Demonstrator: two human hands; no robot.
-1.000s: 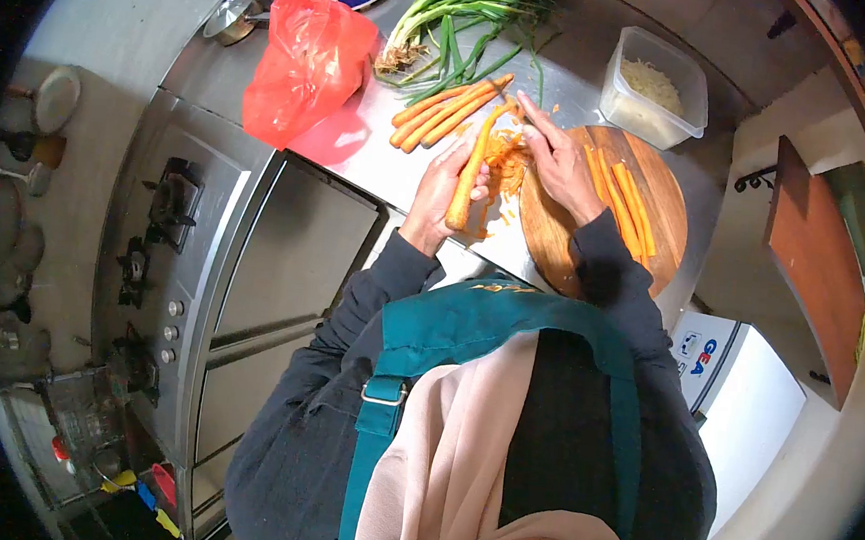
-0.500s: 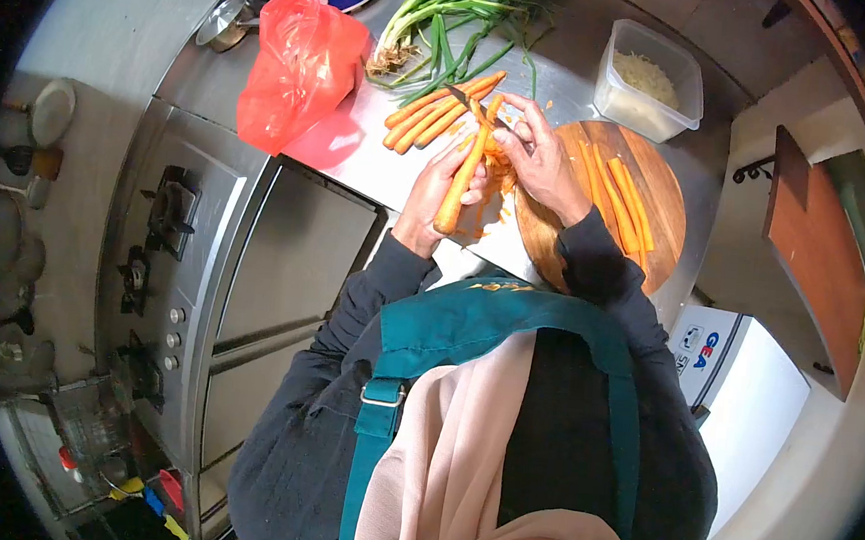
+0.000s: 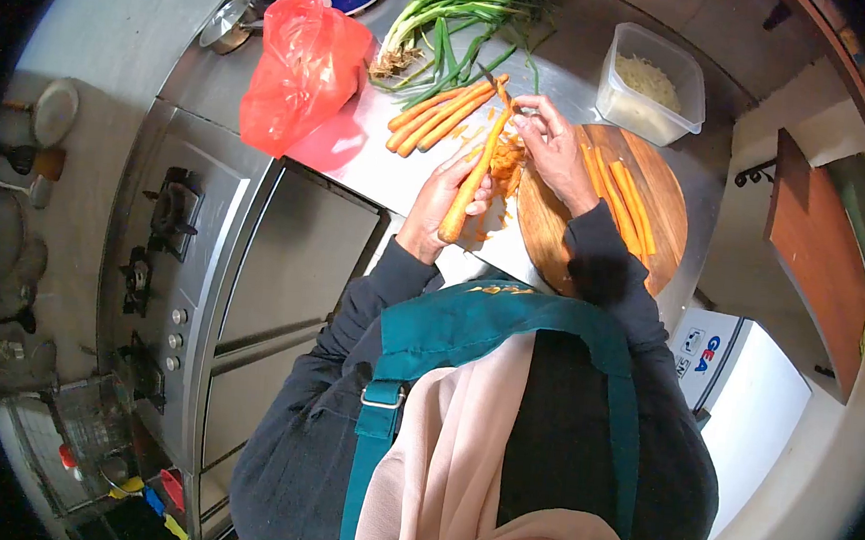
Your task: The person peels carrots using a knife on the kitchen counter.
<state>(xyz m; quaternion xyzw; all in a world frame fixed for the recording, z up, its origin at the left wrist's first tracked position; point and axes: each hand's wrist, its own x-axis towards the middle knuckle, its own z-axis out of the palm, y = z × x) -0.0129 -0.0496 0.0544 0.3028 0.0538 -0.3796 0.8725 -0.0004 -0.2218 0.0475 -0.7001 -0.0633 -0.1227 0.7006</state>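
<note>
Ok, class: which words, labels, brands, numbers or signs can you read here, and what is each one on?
"GEA": on the white appliance.
Small dark marks beside it: too small to read surely.
Yellow lettering on the teal apron: too blurred to read.

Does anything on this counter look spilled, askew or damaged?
Nothing looks damaged or askew. The one messy spot is the loose heap of thin orange carrot peelings beside the round brown wooden board: it lies uncontained on the white work surface, with small scraps scattered around.
</note>
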